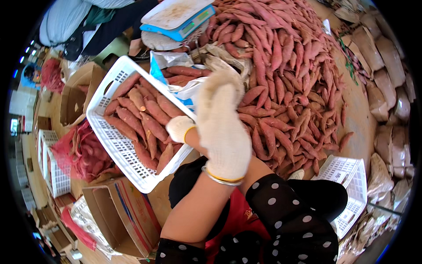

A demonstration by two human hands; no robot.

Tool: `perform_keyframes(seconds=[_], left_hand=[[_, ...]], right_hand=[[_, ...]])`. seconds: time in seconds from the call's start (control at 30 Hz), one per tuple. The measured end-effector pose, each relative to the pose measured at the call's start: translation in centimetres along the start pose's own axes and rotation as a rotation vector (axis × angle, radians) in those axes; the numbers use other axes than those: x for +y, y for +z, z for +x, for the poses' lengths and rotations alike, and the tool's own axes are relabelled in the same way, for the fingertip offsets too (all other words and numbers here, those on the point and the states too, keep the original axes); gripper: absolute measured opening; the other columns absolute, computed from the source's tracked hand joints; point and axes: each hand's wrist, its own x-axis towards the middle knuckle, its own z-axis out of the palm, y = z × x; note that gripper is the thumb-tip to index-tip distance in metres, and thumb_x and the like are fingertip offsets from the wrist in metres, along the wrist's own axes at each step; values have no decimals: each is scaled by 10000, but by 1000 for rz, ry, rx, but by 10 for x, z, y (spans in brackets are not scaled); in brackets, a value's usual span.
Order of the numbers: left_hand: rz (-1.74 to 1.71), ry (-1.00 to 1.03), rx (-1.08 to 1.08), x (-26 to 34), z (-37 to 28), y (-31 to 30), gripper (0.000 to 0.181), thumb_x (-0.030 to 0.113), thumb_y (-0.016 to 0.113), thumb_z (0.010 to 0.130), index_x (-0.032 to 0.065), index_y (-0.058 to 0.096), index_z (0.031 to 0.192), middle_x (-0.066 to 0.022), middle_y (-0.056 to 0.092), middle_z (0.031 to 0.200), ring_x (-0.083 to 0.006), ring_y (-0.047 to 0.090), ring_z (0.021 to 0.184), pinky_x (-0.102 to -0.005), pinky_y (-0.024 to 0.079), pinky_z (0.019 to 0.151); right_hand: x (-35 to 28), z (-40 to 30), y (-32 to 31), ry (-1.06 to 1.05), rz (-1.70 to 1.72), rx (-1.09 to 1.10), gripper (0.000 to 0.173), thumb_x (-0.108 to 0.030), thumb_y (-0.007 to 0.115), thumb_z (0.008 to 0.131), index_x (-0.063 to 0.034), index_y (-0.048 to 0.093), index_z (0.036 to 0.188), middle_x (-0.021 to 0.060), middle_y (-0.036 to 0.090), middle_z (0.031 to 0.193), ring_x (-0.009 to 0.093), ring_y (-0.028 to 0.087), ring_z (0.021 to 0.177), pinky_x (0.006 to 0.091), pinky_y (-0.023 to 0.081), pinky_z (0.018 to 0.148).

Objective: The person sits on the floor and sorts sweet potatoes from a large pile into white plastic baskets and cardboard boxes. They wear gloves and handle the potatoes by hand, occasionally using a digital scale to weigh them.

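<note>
My arms are crossed. My left hand (224, 122), in a cream knit glove, reaches over the right wrist, beside the heap of sweet potatoes (280, 109); its fingers are blurred and I cannot tell whether they hold anything. My right hand (179, 128), gloved too and partly hidden, is at the near right side of a white plastic crate (141, 184), over the sweet potatoes (153, 125) in it. Its fingertips are not clear. Just beyond the hands, a white and blue plastic bag (188, 87) stands open with sweet potatoes inside.
A blue digital scale (178, 19) stands at the top. Cardboard boxes (132, 217) and a red mesh sack (84, 155) are on the left. Another white crate (343, 194) and stacked brown packages (369, 49) are on the right. A person (108, 29) sits at the upper left.
</note>
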Motion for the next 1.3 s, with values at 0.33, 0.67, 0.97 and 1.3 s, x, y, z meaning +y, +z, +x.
perform_keyframes(seconds=[0.33,0.67,0.97,1.3], left_hand=[[-113,0,9,-1,9,-14,247,85,574,905,6,585,1139,-117,632,1087,-249,595,1043,-380,461,972],[-40,8,-15,-8,12,-9,280,89,595,889,-15,597,1150,-129,630,1103,-259,593,1053,-398,446,997],[25,-22,-21,-20,6,4,284,85,600,886,-22,594,1149,-135,629,1115,-263,585,1065,-409,449,1009],[76,-91,-71,-28,-1,9,301,109,573,910,-14,577,1185,-145,604,1178,-267,580,1096,-403,440,1027]], right_hand=[[58,-172,12,238,186,891,240,-72,534,838,-87,664,1039,152,665,970,341,621,917,420,490,844],[222,-319,29,940,-96,669,434,-143,527,827,-39,513,1248,175,541,1260,385,528,1133,448,448,968],[224,-300,-13,1179,111,109,581,-406,523,801,-4,618,1210,224,550,1308,368,541,1196,429,441,998],[265,-323,35,955,540,679,517,-350,481,900,-56,543,1321,196,568,1308,342,513,1244,370,393,1048]])
